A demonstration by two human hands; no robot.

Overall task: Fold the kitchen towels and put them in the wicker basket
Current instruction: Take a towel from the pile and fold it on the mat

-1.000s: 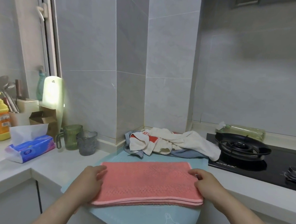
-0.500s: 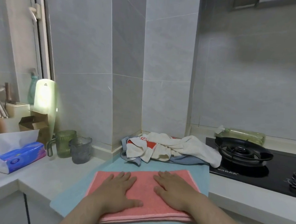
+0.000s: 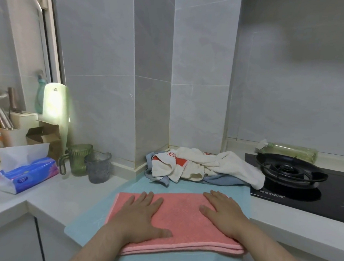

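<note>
1. The step in hand looks like smoothing a fold. The salmon-pink terry kitchen towel [image 3: 180, 212] lies doubled lengthwise, its layered edges stacked along the near side, on a pale blue mat [image 3: 90, 226] at the counter corner.
2. The left hand [image 3: 142, 218] lies palm down on the towel's left half, fingers straight and spread. The right hand [image 3: 224, 215] does the same on the right half. Neither pinches cloth.
3. The towel sits directly under both palms, and a bare strip of it shows between them.
4. The next move probably calls for gripping one short end and carrying it over to the other to halve the long strip. The edges need to be kept aligned.
5. A crumpled heap of white, red-printed and grey-blue towels [image 3: 215, 164] waits just beyond the fingertips, against the tiled wall. No wicker basket is in view, so its location cannot be told.
</note>
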